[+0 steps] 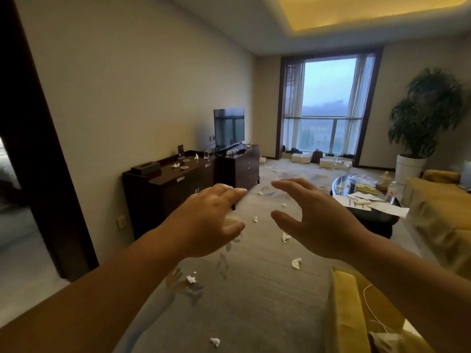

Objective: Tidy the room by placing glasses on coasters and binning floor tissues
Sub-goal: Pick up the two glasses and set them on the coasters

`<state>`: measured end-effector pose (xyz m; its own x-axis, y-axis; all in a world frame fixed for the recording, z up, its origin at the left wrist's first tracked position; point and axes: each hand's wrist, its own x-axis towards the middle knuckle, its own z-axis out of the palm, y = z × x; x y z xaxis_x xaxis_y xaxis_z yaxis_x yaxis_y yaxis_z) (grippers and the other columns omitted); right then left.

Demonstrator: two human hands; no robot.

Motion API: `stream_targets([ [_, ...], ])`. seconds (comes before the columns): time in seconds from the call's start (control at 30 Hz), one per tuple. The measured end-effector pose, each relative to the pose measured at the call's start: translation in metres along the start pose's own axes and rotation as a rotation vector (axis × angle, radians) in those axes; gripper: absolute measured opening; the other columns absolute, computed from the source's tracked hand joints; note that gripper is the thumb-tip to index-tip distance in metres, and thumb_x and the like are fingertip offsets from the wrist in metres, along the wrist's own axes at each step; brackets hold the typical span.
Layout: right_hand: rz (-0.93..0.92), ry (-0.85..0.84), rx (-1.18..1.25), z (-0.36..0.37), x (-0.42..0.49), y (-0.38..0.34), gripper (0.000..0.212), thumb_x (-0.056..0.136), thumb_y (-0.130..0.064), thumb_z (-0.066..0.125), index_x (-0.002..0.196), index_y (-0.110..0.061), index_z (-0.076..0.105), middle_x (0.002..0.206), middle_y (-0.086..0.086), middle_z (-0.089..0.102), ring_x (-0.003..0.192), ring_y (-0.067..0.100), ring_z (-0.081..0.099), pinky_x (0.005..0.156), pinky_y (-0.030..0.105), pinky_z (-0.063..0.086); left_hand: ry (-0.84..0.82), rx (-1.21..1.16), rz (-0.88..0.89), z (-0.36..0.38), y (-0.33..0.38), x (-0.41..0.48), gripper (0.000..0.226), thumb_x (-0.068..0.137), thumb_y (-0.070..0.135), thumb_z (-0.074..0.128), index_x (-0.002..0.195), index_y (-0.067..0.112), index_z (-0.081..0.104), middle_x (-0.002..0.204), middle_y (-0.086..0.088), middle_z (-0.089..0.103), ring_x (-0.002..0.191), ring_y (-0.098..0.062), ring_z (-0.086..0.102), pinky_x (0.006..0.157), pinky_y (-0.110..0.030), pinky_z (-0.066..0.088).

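Currently your left hand (211, 220) and right hand (313, 217) hover side by side and apart above the carpet (254, 301). The fingers (229, 193) are spread and loosely bent, grasping nothing.

The nearest tissue (214, 341) lies below your left forearm. More crumpled tissues (296, 263) trail away down the carpet toward the window (328, 108), each well apart from the next.

Farther off on the left, the dark surface (163, 178) carries two coasters (186, 161). One glass (206, 154) stands near them but on neither. A second glass (249, 143) stands beside the TV (229, 128).

Risks, as judged:
- No bin is in view, so you may gather tissues with nowhere to drop them.
- The tissues are pale on a pale patterned carpet, so the small far scraps are easy to miss.
- They look light and loose, so a shallow pinch may tear one or leave it behind.
- The first glass sits close to the TV's cables, so a hasty reach could snag them or tip it.
- The scraps on the surface are not floor tissues; do not count them as such.
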<state>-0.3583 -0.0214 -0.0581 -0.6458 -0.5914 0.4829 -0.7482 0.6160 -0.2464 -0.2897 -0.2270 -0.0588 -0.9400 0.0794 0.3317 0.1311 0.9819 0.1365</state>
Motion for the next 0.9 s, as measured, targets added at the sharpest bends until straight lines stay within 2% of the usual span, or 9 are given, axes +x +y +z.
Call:
stream_targets([
  [0.2,0.055,0.035,0.063,0.061,0.104,0.045,0.062,0.088,-0.05,0.053,0.144,-0.032,0.032,0.148,-0.008,0.037,0.124,0.013,0.045,0.091,0.025,0.043,0.035,-0.077,-0.045,0.037,-0.07,0.099,0.066,0.09,0.046,0.053,0.147,0.034,0.021,0.153,0.008,0.028,0.138,-0.012,0.028,0.109,-0.033,0.029],
  [0.33,0.052,0.041,0.115,0.105,0.186,0.092,0.063,0.088,-0.049,0.054,0.144,-0.031,0.033,0.147,-0.008,0.038,0.11,0.009,0.048,0.082,0.021,0.037,0.035,-0.071,-0.056,0.069,-0.112,0.18,0.067,0.09,0.046,0.052,0.147,0.035,0.02,0.153,0.009,0.027,0.138,-0.011,0.027,0.11,-0.034,0.029],
  [0.47,0.047,0.016,0.155,0.137,0.279,0.147,0.062,0.088,-0.049,0.053,0.144,-0.032,0.032,0.147,-0.008,0.037,0.124,0.011,0.044,0.086,0.02,0.035,0.041,-0.044,-0.098,0.085,-0.159,0.274,0.065,0.09,0.048,0.052,0.146,0.037,0.021,0.152,0.012,0.028,0.138,-0.009,0.028,0.108,-0.032,0.03],
  [0.67,0.04,-0.038,0.191,0.182,0.405,0.21,0.061,0.089,-0.048,0.053,0.144,-0.034,0.032,0.147,-0.009,0.036,0.125,0.01,0.043,0.091,0.021,0.038,0.072,-0.047,-0.148,0.108,-0.233,0.389,0.064,0.09,0.049,0.051,0.146,0.04,0.02,0.151,0.014,0.028,0.137,-0.007,0.027,0.107,-0.03,0.029],
  [0.9,0.041,-0.061,0.177,0.259,0.541,0.273,0.061,0.089,-0.048,0.053,0.144,-0.034,0.032,0.147,-0.011,0.036,0.123,0.008,0.044,0.09,0.02,0.036,0.054,-0.051,-0.187,0.156,-0.341,0.511,0.063,0.091,0.048,0.05,0.146,0.04,0.02,0.151,0.012,0.028,0.138,-0.009,0.027,0.105,-0.029,0.029],
])
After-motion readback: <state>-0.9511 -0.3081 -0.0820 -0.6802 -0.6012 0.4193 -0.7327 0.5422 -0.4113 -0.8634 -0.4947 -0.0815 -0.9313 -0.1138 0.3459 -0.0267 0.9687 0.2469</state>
